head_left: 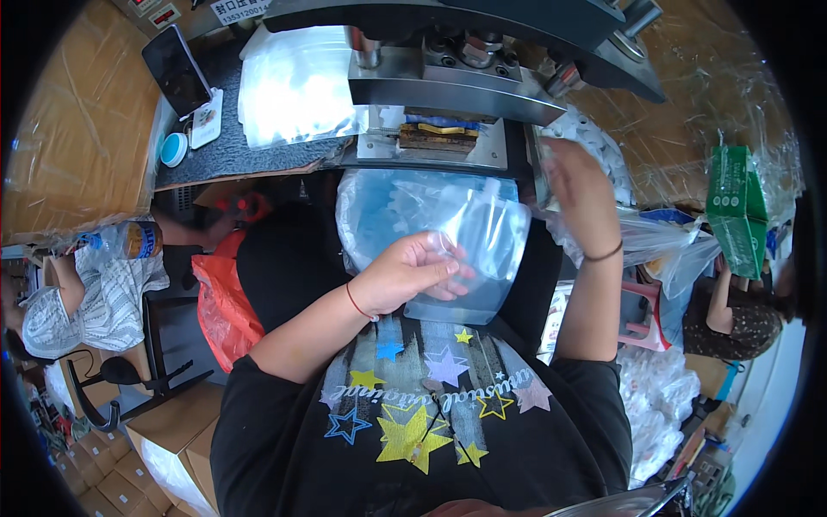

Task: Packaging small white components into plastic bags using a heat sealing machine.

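My left hand (420,271) pinches a clear plastic pouch (495,258) between thumb and fingers, held tilted in front of my shirt. Behind the pouch, a translucent bluish bag or bin (366,202) sits between my knees, below the table edge. Raised to the right, my right hand (581,177) is beside a pile of small white pieces (590,138); motion smears its fingers. Ahead of me stands a metal press (457,95), with a brown and yellow die block (438,136) on its plate. A stack of clear pouches (297,90) lies left of the press.
On the left of the table are a phone (178,71) and a round teal-lidded tub (174,150). A red plastic bag (226,302) hangs at my left. To the right are a green box (736,202) and bagged white goods (655,405). Other people sit at both sides.
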A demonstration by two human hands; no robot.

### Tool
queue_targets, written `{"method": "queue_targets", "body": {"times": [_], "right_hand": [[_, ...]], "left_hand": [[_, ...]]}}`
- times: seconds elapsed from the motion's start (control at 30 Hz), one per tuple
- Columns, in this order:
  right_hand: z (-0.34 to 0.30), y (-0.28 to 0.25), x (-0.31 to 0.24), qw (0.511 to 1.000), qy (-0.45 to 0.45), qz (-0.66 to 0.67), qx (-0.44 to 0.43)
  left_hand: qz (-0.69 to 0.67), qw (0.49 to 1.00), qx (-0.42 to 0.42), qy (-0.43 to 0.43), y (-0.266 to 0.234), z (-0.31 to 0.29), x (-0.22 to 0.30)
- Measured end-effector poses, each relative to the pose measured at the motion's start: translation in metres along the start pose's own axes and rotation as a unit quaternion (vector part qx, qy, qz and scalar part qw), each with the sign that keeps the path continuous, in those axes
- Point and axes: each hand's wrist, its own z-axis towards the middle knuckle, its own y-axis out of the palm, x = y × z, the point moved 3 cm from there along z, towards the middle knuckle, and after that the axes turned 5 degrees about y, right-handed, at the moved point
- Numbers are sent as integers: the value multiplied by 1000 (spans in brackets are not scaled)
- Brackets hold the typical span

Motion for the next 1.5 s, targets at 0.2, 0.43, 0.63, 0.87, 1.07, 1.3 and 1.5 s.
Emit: {"method": "queue_targets", "body": {"times": [0.2,0.43,0.63,0.87,1.07,1.3,1.5], "right_hand": [[5,24,60,990,72,-106,-60],[-4,34,81,997,74,-6,20],[-8,18,55,992,92,-39,78],[-11,14,-12,994,62,76,50],[2,27,-78,963,-119,220,-95],[15,15,-75,955,-10,296,-15],[6,3,-57,956,-129,210,-160]], "left_hand": [[-16,992,110,65,-33,19,43],[157,919,221,286,-63,29,60],[849,379,313,194,-129,-2,123],[335,792,368,353,-113,-48,85],[365,874,215,240,-61,-27,70],[206,966,74,140,-23,-4,37],[35,998,-42,5,-1,3,17]]}}
